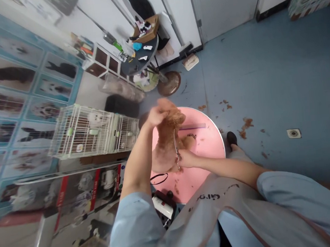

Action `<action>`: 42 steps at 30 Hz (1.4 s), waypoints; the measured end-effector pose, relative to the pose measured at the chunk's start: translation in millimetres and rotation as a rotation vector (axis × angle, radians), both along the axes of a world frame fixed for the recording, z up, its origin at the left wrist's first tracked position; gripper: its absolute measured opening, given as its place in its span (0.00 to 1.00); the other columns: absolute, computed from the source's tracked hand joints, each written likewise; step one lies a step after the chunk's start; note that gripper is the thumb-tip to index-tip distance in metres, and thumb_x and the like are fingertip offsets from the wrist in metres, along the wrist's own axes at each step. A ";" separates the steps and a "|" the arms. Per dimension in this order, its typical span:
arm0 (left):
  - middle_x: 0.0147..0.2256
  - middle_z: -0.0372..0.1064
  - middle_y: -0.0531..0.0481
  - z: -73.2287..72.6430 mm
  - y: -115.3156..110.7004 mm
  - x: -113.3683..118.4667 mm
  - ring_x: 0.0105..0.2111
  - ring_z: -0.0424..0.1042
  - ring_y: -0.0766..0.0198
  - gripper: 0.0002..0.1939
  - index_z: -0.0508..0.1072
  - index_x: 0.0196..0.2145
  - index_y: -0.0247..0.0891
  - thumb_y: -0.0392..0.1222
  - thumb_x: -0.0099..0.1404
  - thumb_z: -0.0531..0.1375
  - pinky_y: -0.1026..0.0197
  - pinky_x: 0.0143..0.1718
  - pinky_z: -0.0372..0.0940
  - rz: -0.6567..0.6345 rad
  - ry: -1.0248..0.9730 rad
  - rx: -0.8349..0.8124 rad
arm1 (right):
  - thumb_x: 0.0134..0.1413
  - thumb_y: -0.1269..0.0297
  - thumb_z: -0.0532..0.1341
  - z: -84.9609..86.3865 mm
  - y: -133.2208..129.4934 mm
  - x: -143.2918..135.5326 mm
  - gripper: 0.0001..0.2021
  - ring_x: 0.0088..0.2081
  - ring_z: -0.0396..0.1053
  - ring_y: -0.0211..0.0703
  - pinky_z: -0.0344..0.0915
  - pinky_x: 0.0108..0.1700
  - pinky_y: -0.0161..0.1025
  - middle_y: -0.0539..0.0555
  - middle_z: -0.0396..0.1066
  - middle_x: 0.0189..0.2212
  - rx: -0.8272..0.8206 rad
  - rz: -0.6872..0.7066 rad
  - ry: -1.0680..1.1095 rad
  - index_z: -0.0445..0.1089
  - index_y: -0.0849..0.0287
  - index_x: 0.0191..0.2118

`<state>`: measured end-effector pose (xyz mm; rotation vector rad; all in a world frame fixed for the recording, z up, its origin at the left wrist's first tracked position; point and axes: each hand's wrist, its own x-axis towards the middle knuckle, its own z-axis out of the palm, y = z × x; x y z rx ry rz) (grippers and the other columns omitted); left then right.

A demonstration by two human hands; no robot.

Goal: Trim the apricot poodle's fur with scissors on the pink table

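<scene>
Dog [166, 146] standing on pink surface [209, 143]. Left hand [157, 114] closed around dog's raised head; right hand [186, 159] gripping scissors [176, 147] against dog's flank. Comb [193, 126] lying just beyond dog.

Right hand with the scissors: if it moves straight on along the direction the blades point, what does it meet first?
The right hand holds scissors with blades pointing up along the brown dog. Going straight on, they would probably first meet the dog's fur near its head, just under the left hand; depth is unclear.
</scene>
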<state>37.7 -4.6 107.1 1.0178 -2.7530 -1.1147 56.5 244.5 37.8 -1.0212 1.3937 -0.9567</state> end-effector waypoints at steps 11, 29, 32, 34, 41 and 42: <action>0.37 0.78 0.41 15.8 7.6 3.2 0.38 0.75 0.54 0.24 0.80 0.38 0.26 0.51 0.52 0.63 0.57 0.44 0.69 0.068 0.037 0.036 | 0.46 0.70 0.67 2.1 5.9 -15.2 0.09 0.29 0.64 0.38 0.56 0.30 0.33 0.49 0.70 0.28 -0.027 0.007 0.026 0.68 0.60 0.35; 0.33 0.75 0.43 37.3 16.6 6.1 0.35 0.71 0.60 0.24 0.76 0.34 0.26 0.53 0.50 0.63 0.62 0.40 0.65 0.138 0.096 -0.053 | 0.46 0.71 0.68 6.5 12.5 -27.5 0.10 0.32 0.69 0.41 0.60 0.32 0.33 0.52 0.75 0.33 -0.112 0.019 0.041 0.71 0.60 0.37; 0.34 0.76 0.43 39.0 13.7 6.1 0.35 0.72 0.60 0.23 0.77 0.34 0.26 0.52 0.50 0.63 0.61 0.41 0.65 0.120 0.093 -0.056 | 0.47 0.74 0.67 18.5 11.9 -27.8 0.11 0.32 0.69 0.41 0.60 0.32 0.33 0.53 0.75 0.33 -0.075 0.017 0.053 0.72 0.62 0.39; 0.35 0.77 0.43 40.6 12.4 5.7 0.36 0.72 0.59 0.23 0.78 0.36 0.26 0.52 0.50 0.64 0.61 0.42 0.66 0.094 0.090 -0.028 | 0.47 0.76 0.66 25.9 10.6 -28.1 0.11 0.32 0.69 0.40 0.61 0.32 0.33 0.53 0.75 0.33 -0.063 -0.009 0.044 0.72 0.62 0.40; 0.38 0.78 0.42 43.9 13.7 3.5 0.38 0.75 0.55 0.23 0.79 0.38 0.27 0.50 0.51 0.64 0.58 0.44 0.68 0.095 0.091 -0.006 | 0.46 0.75 0.68 40.2 5.7 -32.8 0.13 0.32 0.70 0.43 0.61 0.31 0.34 0.55 0.75 0.31 0.016 -0.023 0.083 0.73 0.64 0.41; 0.38 0.78 0.42 44.1 14.1 3.2 0.38 0.75 0.55 0.23 0.80 0.38 0.27 0.50 0.51 0.63 0.58 0.44 0.68 0.085 0.089 -0.002 | 0.46 0.76 0.67 41.2 5.6 -33.4 0.13 0.32 0.71 0.43 0.61 0.31 0.34 0.55 0.75 0.31 -0.004 -0.024 0.091 0.73 0.63 0.41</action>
